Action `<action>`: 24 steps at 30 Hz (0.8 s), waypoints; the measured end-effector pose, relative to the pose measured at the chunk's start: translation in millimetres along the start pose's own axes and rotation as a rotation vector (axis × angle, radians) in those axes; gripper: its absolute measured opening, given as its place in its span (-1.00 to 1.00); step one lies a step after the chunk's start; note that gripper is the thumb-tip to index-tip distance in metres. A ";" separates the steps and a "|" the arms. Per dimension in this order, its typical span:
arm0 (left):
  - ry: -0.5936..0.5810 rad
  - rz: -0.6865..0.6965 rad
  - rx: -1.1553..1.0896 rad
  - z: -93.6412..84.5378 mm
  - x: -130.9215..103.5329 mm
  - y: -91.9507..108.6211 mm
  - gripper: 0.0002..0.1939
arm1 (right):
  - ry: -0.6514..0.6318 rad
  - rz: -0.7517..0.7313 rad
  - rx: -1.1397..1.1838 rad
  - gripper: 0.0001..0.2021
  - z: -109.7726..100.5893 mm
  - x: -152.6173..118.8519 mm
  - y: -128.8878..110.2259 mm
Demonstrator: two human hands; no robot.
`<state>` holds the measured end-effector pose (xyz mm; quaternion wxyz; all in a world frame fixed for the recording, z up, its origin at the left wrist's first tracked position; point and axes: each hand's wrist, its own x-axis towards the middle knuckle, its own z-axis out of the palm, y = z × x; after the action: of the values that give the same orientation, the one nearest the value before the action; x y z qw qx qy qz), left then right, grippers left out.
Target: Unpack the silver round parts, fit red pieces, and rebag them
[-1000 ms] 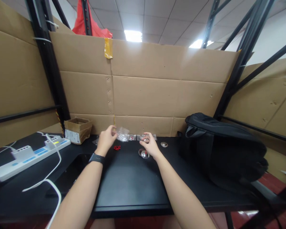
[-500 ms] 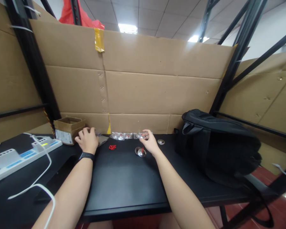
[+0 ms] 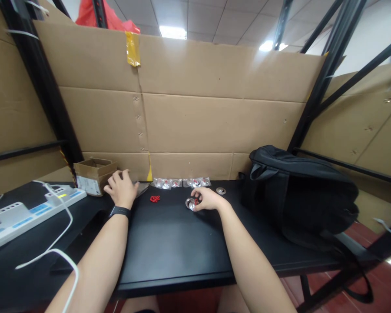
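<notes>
My left hand (image 3: pixel 121 189), a dark band on its wrist, is near the back left with its fingers spread, beside a clear plastic bag (image 3: pixel 142 188). My right hand (image 3: pixel 206 199) has its fingertips at the metal discs (image 3: pixel 190 204) with a red piece on them, thumb and fingers curled round one disc. Left of them lies a small red bundle (image 3: pixel 154 198). Wrapped metal discs (image 3: pixel 166 183) and more wrapped discs (image 3: pixel 197 182) line the back edge. A single metal disc (image 3: pixel 220 190) lies right of my right hand.
An open cardboard box (image 3: pixel 94 174) stands at the back left near a white power strip (image 3: pixel 35 213) with a loose white cable. A black backpack (image 3: pixel 299 200) fills the right side. Cardboard panels (image 3: pixel 195 117) close off the back.
My right hand has come down from the wrapped discs to the metal discs with the red piece and closed on them. My left hand stays by the bag, its fingers a little more spread.
</notes>
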<state>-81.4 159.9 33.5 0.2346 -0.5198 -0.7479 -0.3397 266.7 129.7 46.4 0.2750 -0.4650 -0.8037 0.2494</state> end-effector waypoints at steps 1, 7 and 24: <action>-0.014 0.002 -0.005 1.1 -1.4 0.0 -0.44 | -0.019 0.018 -0.002 -0.46 0.8 0.2 0.9; -0.022 -0.011 -0.002 -1.9 -4.0 2.8 -0.36 | -0.069 0.050 -0.016 -0.48 6.5 1.4 3.0; -0.389 0.634 -1.051 -53.9 -62.1 130.2 -0.84 | 0.153 -0.066 0.652 -0.56 4.6 4.2 -27.6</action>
<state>62.2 110.7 59.8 -0.1022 -0.8133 -0.3208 -0.4745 245.1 120.4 62.1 0.4768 -0.3437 -0.6733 0.4485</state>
